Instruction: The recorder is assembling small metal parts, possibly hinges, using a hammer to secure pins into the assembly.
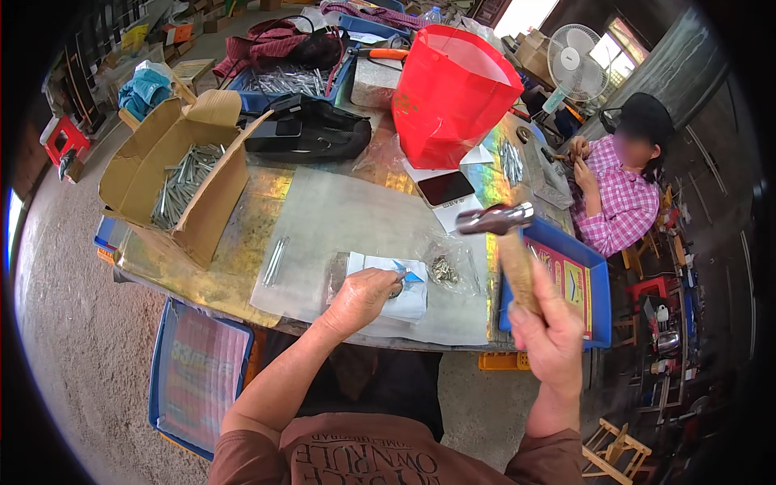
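My right hand (554,333) is wrapped round the wooden handle of a hammer (520,271), raised above the right front of the table. The hammer's metal head points up and to the left. My left hand (361,301) rests on a folded white paper pad (411,305) with a blue mark. Its fingers are pinched together, and a small metal piece (402,277) shows at their tips; its exact kind is unclear. Right of the pad lies a clear plastic bag (444,270) with small shiny metal parts. Several thin metal rods (276,260) lie left of the pad.
An open cardboard box (217,212) of metal rods stands on the left. A red bag (453,105), a black bag (323,133) and a phone (446,188) are farther back. At right is a blue tray (598,279). A person in a checked shirt (621,194) works beyond it.
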A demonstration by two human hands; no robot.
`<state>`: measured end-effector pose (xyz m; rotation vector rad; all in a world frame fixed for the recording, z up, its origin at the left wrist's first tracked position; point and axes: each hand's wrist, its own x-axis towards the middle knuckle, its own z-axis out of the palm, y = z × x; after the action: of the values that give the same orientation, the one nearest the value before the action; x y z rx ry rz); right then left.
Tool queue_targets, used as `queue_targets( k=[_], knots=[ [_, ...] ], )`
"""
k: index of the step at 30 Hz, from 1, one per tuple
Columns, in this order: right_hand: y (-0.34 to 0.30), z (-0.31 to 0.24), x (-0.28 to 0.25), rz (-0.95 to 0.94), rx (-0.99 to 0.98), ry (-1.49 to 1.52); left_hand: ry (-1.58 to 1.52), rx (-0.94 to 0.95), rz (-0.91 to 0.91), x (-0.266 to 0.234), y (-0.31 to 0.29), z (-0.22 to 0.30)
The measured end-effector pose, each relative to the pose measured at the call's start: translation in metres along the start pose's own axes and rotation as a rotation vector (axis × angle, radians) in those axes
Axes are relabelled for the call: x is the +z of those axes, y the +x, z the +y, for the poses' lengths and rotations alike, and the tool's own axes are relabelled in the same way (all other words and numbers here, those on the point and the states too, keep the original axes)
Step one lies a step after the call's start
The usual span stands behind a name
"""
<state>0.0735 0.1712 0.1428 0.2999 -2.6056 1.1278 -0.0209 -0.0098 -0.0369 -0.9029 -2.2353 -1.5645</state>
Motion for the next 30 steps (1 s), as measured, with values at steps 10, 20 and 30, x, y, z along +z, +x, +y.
queue_targets(
  k=[10, 20, 30],
  knots=[
    [-0.058, 0.09, 0.038, -0.184, 0.718, 0.49, 0.024, -0.04, -0.034, -0.002, 0.001, 0.001],
    [-0.096, 0.156, 0.078, -0.157, 0.931, 0.97, -0.951, -0.653, 0.215, 0.003, -0.004, -0.002],
    [-0.093, 0.142, 0.09, -0.16, 0.67, -0.013, -1.056, -0.718, 0.258, 0.004, -0.005, 0.008]
  ],
)
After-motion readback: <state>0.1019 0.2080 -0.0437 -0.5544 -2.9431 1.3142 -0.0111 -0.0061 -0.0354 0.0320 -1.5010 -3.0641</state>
